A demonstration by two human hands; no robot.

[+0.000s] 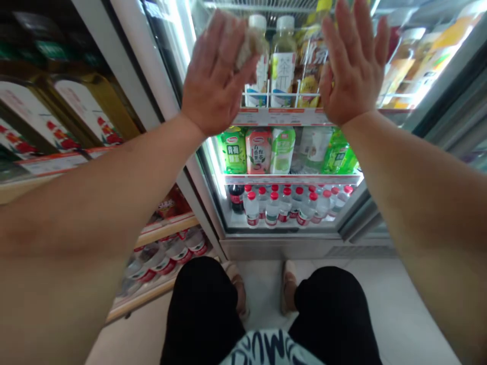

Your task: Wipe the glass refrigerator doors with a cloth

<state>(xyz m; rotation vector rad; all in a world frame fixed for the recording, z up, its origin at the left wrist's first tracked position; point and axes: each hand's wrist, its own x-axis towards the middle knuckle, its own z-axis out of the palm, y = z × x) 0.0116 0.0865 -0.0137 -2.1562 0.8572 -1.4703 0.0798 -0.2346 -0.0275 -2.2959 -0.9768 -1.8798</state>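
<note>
Pale crumpled cloth (247, 48), blurred, sits upper left of centre, in front of the drinks fridge's top shelf. Left hand (216, 76) has it, bunched between thumb and fingers; narrow grip, hand raised. Right hand (352, 76) up to the right, well apart from the left, fingers straight and spread wide, nothing seen in it. Can't tell if either hand touches glass.

Between the hands, farther in: white-capped tea bottle (282, 68) upright behind a low white rail, others on both sides. Shelf below: green bottle (234, 152) at left, pink bottle (258, 152) beside it, more green to the right. Bottom shelf: red-capped water bottles (272, 209) in rows, dark bottle (236, 197) at far left end.

Left of the fridge: shelving with yellow oil bottles (95, 104) high up, red-labelled packs (167, 258) low down. Near side: black-clad knees (201, 309), feet on pale floor (262, 284), lettered shirt (266, 350) at the near edge.
</note>
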